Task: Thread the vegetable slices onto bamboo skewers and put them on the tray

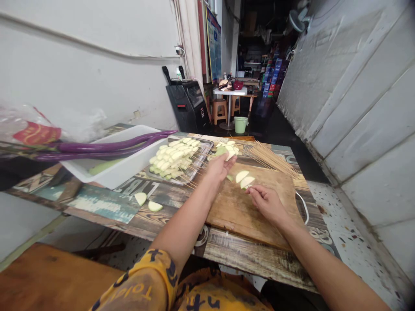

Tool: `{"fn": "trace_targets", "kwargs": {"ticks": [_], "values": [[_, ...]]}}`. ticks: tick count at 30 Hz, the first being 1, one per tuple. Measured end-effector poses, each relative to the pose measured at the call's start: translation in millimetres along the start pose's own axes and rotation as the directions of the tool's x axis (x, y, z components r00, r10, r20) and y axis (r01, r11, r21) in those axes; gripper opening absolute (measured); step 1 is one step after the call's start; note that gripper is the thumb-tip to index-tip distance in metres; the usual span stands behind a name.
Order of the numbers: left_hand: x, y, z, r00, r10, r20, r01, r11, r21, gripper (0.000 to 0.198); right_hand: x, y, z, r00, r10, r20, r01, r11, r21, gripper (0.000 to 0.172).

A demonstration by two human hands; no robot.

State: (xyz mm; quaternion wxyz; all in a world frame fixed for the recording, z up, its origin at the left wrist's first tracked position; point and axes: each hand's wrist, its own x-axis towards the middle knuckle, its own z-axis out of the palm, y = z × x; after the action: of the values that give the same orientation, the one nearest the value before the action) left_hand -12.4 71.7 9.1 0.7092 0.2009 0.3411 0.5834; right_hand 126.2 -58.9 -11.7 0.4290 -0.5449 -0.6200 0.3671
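Slices of pale vegetable [247, 182] line up over the cutting board [223, 211], their row running forward-left from the nearer right hand [265, 202], pinching their near end, toward the left hand [220, 167], its grip unclear beside the slice pile [231, 147].

A small eatery or snack shop is suggested by what is gathered in the long, narrow room. Skewered pale slices [175, 156] are piled in quantity on a metal tray [206, 148], near a cutting board [235, 211] and a bundle of bare skewers [274, 160]. Farther back, a white pedestal table [240, 92] is accompanied by low stools [219, 111], a poster board [214, 45] is mounted, and coloured boxes [276, 69] are stacked.
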Motion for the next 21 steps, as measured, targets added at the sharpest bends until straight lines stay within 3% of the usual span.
{"fn": "trace_targets", "kwargs": {"ticks": [11,21], "values": [[-8.7,1.1,4.9,0.995,0.094,-0.01,-0.093,0.993,0.072,0.002,-1.8,-3.3,1.6,0.999,0.022,0.027,-0.023,0.999,0.035,0.032],[-9.9,3.4,5.2,0.996,0.072,-0.051,-0.07,0.996,0.049,0.002,-2.4,-5.1,1.6,1.0,0.009,0.011,-0.01,0.999,0.031,0.031]]}}
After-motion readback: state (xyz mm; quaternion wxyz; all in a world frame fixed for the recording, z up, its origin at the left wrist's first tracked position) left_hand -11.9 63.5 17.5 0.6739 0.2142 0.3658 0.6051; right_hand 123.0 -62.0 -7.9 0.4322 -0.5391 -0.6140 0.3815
